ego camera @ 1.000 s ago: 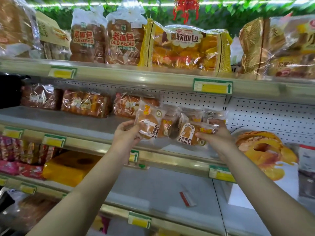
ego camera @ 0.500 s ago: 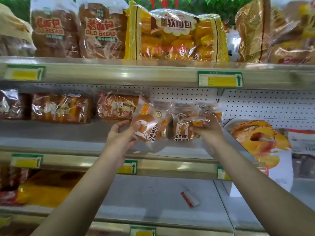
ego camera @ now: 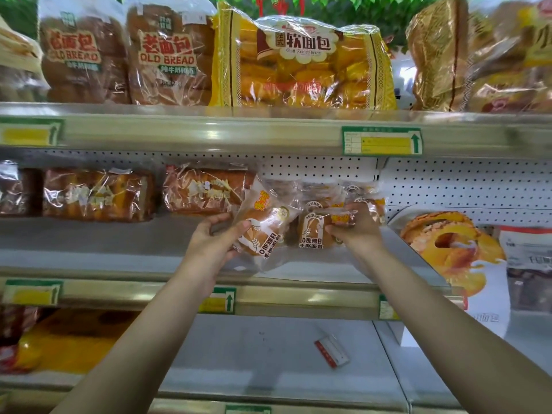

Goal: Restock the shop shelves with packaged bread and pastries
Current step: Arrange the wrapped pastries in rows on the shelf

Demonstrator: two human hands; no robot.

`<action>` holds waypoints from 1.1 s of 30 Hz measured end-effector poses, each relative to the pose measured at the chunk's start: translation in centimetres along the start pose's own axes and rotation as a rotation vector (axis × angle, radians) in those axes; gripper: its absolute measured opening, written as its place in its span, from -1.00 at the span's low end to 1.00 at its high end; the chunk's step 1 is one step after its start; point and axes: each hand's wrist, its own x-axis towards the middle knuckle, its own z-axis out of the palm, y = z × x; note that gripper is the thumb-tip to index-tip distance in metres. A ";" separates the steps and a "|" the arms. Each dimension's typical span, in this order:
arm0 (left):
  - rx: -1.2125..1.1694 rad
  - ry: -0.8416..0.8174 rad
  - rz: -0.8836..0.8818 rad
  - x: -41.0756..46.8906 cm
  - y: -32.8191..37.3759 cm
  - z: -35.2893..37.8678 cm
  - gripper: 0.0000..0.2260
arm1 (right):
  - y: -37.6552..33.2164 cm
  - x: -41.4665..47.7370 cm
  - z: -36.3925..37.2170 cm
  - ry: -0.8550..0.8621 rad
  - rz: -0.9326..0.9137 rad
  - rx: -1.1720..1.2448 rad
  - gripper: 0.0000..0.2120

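**Reader:** Shelving first?

**Legend:** Pale metal shop shelving in three tiers, viewed from the front, backed by white pegboard (ego camera: pixel 448 186). Front rails fitted with green-and-yellow price tags (ego camera: pixel 381 141). Green foliage (ego camera: pixel 358 7) and a red ornament (ego camera: pixel 279 1) above the unit.

**Reader:** Top tier?

**Legend:** Top shelf (ego camera: pixel 209 132), left to right: OLD BREAD bags (ego camera: pixel 167 55), two side by side; a yellow bag (ego camera: pixel 301 64) of soft French bread; a gold-wrapped loaf (ego camera: pixel 436 55). All upright at the shelf front.

**Reader:** And the hands?

**Legend:** Both at the middle shelf (ego camera: pixel 89 243). Clear-wrapped loaves (ego camera: pixel 206 191) lying along the back at left; more small bun packs behind the hands, against the pegboard. Left hand (ego camera: pixel 212 240) gripping the left edge of the first bun packet (ego camera: pixel 263 228), tilted, thumb on its printed face. Right hand (ego camera: pixel 358 228) pinching the upper right part of the second bun packet (ego camera: pixel 313 231), upright, label facing outward. Packets just beside each other, low over the shelf near its right end. Contact with the shelf surface not discernible.

**Reader:** Below?

**Legend:** Lower shelf (ego camera: pixel 254 354): grey, with a small red-and-white tag (ego camera: pixel 331 349) lying loose near the centre. Yellow package (ego camera: pixel 74 339) at far left, blurred. Right of the bay, a poster (ego camera: pixel 454 249) picturing a golden pastry.
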 end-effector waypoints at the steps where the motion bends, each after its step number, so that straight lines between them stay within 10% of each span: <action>1: 0.007 0.002 0.003 -0.1 0.0 0.0 -0.55 | 0.0 0.2 -0.1 -0.014 -0.005 -0.033 -0.56; 11: 0.089 -0.014 0.028 -1.9 0.6 0.5 -0.48 | -1.1 0.9 -1.2 0.023 -0.102 -0.404 -0.37; 18: 0.117 -0.087 0.064 -2.5 1.2 2.4 -0.61 | -4.8 -4.4 -3.7 -0.267 -0.229 -0.050 -0.80; 24: 0.273 -0.193 0.097 -3.6 1.3 6.1 -0.59 | -5.3 -5.5 -4.5 -0.398 -0.195 0.099 -0.29; 33: 0.245 -0.199 0.078 -4.5 0.6 8.2 -0.69 | -2.5 -5.8 -8.0 -0.464 -0.086 0.079 -0.56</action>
